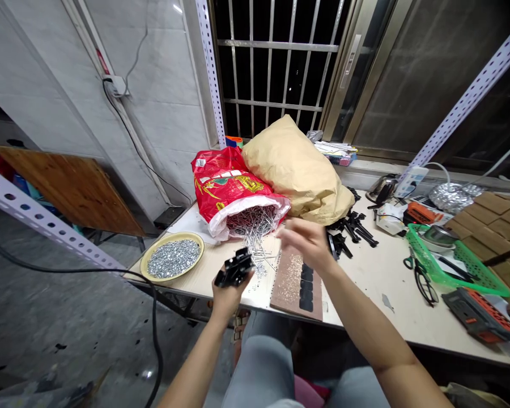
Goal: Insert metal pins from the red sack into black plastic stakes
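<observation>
My left hand [229,294] is closed around several black plastic pieces [237,266], held just over the table's front edge. My right hand [308,241] is smeared by motion, so its fingers do not show clearly. It hovers above a brown board [287,297] covered with pale specks, with a column of black rectangular pads [306,289] along its right part. Long metal nails [255,221] spill from the mouth of a red bag [225,181] between the hands. A yellow dish [173,276] of small shiny metal pieces [174,258] stands left of my left hand.
A large tan sack [300,170] leans behind the red bag. Loose black plastic parts [357,226] lie to its right. Farther right are scissors [420,277], a green basket [488,283], an orange-black device [482,314] and stacked cardboard boxes [488,224]. A black cable [155,323] hangs at left.
</observation>
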The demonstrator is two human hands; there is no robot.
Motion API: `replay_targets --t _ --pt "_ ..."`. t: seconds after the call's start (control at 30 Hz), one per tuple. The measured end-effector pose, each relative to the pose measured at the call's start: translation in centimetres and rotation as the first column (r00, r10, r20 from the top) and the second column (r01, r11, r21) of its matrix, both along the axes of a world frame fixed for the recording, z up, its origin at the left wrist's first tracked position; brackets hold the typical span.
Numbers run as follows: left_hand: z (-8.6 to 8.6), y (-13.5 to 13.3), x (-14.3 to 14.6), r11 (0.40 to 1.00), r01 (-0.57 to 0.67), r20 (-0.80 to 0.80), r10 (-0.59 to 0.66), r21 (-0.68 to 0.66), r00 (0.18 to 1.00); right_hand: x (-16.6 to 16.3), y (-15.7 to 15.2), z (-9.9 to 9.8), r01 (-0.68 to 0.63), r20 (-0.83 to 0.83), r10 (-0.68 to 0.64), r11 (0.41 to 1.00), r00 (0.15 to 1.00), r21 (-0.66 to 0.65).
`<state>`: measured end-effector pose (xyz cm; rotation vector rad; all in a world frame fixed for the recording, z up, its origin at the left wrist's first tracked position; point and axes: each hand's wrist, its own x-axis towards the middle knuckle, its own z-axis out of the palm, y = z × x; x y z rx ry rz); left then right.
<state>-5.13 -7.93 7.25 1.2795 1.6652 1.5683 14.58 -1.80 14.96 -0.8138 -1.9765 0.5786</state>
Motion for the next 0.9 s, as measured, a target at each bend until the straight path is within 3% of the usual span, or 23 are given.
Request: replay_targets --t 0.03,0.1,0.13,0.27,0.37,0.5,0.63,0.73,0.83,0.9 --pt "0.2 0.0 0.1 1.000 0.019 -0.021 -0.019 0.002 1.000 -0.8 1.5 -1.0 0.046 0.144 -0.040 0.998 0.989 -0.035" --pt "0.3 0.0 0.5 0.999 0.034 -0.023 -0.033 0.018 0.999 -2.4 4.1 -3.6 0.173 0.499 -0.113 0.982 0.859 -0.076" --pt "0.2 0.0 0.7 0.998 0.050 -0.020 -0.049 0.029 0.999 -3.0 5.1 -5.1 0.194 0.572 -0.112 0.977 0.813 -0.085" --pt "-0.3 -0.4 1.1 0.993 0.107 -0.023 -0.106 0.058 0.994 -3.9 6.6 -10.2 0.199 0.655 -0.084 0.974 0.751 -0.104" --pt "-0.8 -0.4 1.0 0.992 0.112 -0.024 -0.111 0.058 0.994 -3.5 6.6 -11.5 0.175 0.648 -0.053 0.976 0.760 -0.126" --pt "-1.3 -0.1 0.8 0.994 0.097 0.006 -0.098 0.056 0.995 -2.3 6.1 -9.7 0.167 0.563 -0.080 0.980 0.822 -0.105" --pt "-2.0 0.4 1.1 0.998 0.046 0.066 -0.049 0.040 0.997 -1.2 3.0 -4.9 0.132 0.282 -0.123 0.991 0.952 -0.013" --pt "-2.3 0.4 1.4 0.998 0.050 0.047 -0.052 0.032 0.998 -0.7 -0.3 -0.7 -0.032 0.065 0.026 0.996 0.998 0.086" --pt "-2.0 0.0 1.8 0.998 0.048 0.023 -0.049 0.032 0.999 -0.6 -2.8 2.0 -0.183 0.139 0.165 0.975 0.976 0.125" --pt "-1.6 -0.4 1.9 0.997 0.055 -0.002 -0.055 0.046 0.998 -0.8 -3.6 2.6 -0.218 0.238 0.182 0.967 0.954 0.134"
